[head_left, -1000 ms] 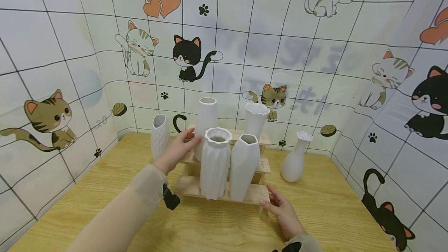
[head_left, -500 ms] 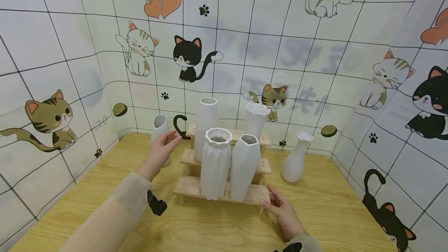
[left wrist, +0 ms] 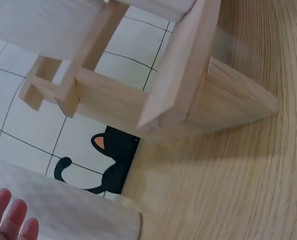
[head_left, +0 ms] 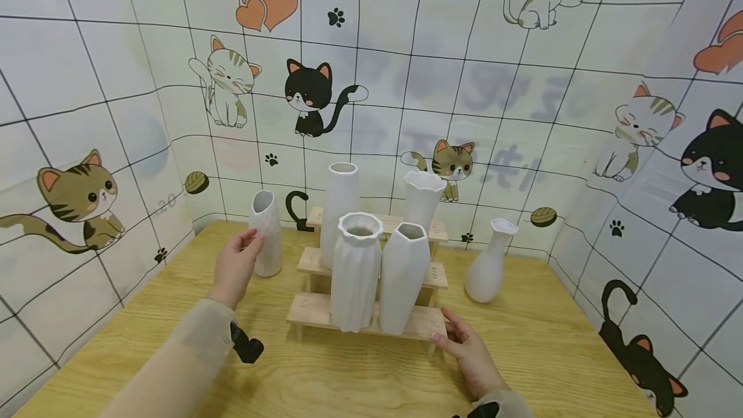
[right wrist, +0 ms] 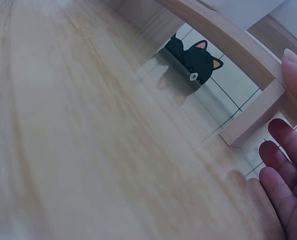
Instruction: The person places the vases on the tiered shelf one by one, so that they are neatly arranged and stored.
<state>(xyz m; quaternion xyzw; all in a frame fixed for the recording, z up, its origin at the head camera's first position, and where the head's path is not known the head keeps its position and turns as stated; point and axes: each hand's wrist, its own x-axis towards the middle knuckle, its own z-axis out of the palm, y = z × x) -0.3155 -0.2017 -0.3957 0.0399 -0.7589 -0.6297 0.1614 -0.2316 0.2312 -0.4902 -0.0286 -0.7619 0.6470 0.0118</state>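
"Where are our hands?"

"Our left hand (head_left: 235, 266) is at the near side of the tall white tubular vase with a slanted mouth (head_left: 269, 253). Its fingers are loose, wrapped round nothing; whether the tips touch, we can't tell. Our right hand (head_left: 467, 353) pinches the right end of the bottom board of the pale wooden three-tier stand (head_left: 307, 311)."

"And the tubular vase?"

"Upright on the yellow wood-grain table (head_left: 348, 382), left of the stand and apart from it."

"How would it handle?"

"We'd judge it ceramic: stiff, moderately heavy, easily chipped. Its faint surface pattern may help our grip, though a smooth finish could slip."

"Best hold?"

"Round the middle of the body, thumb opposite fingers; we'd spare the slanted rim, which looks weakest."

"The stand?"

"Rigid and probably light, so a knock could shift it. With the white fluted vase with a scalloped rim (head_left: 355, 282) and three others aboard, we'd favour the board's end, gently."
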